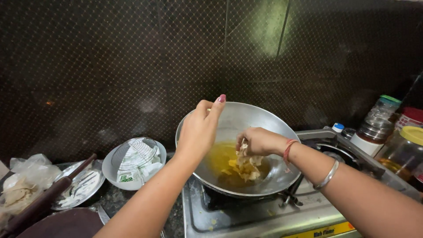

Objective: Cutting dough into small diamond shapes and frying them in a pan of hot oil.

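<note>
Steel wok (246, 115) on the gas stove (264, 216), holding golden oil (220, 158) and pale crisp pieces (246, 166). Right hand (260, 141) curled over the oil, fingers pinched on one of those pieces; left hand (200, 128) raised at the wok's near rim, fingers pressed together on something thin, hard to tell what. Left of the stove, on the worktop, white bowl (110, 169) with wire skimmer (134, 152).

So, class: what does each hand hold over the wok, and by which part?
The right hand pinches pale dough pieces by their top edge above the oil. Whether the left hand holds anything cannot be told.
</note>
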